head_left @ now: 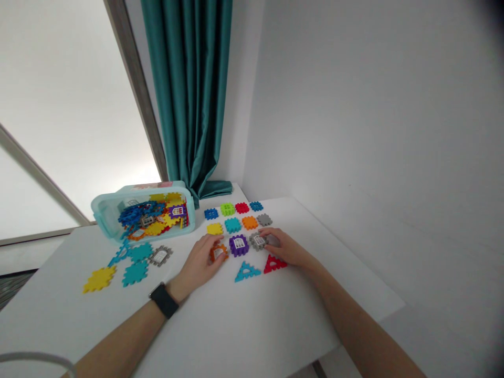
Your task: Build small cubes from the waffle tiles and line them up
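Observation:
Coloured interlocking plastic tiles lie in rows on a white table (252,315). My left hand (202,260), with a black watch on the wrist, has its fingers curled on an orange window tile (219,252). My right hand (281,244) touches a grey window tile (258,241) with its fingertips. A purple window tile (238,244) sits between those two. In front of my hands lie a blue triangle (247,272) and a red triangle (274,264). Behind them are yellow (214,229), teal (232,225), orange (249,222) and grey (264,219) tiles, then a farther row of several tiles.
A light-blue plastic box (106,212) lies tipped on its side at the left, full of tiles. Loose teal, yellow and grey tiles (136,262) are spread before it. A teal curtain (189,94) hangs behind; a white wall (374,131) borders the table's right.

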`<action>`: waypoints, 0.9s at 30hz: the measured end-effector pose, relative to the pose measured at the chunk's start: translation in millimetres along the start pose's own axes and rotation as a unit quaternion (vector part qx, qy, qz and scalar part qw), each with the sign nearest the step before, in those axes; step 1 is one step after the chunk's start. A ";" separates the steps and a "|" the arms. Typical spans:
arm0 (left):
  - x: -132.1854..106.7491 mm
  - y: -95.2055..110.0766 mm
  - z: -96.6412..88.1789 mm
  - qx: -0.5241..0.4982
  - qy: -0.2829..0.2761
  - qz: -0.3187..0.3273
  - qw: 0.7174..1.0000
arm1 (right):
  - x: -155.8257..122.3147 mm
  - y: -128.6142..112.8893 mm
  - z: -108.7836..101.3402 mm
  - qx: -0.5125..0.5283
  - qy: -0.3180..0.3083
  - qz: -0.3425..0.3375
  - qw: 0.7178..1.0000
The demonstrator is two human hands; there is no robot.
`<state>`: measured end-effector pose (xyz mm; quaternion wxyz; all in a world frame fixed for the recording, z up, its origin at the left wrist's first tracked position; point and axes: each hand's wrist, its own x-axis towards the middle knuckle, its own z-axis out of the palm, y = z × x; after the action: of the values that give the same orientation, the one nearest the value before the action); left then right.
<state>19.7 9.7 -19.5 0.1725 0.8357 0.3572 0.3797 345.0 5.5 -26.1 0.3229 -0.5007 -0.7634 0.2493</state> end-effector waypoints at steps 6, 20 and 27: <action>-0.1 1.4 -0.7 0.002 -0.012 -0.007 1.000 | 0.4 1.3 0.7 -0.012 -0.004 0.004 1.000; 0.1 -1.0 0.6 -0.017 -0.014 -0.023 0.999 | -0.2 -0.4 1.1 -0.035 -0.005 0.007 0.999; 0.1 -0.5 1.1 -0.020 -0.015 -0.032 0.999 | 0.2 0.5 1.6 -0.039 -0.005 0.013 0.999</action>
<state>20.3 10.1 -20.5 0.2070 0.8256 0.3736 0.3687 344.1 5.7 -27.4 0.2964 -0.5214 -0.7678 0.2253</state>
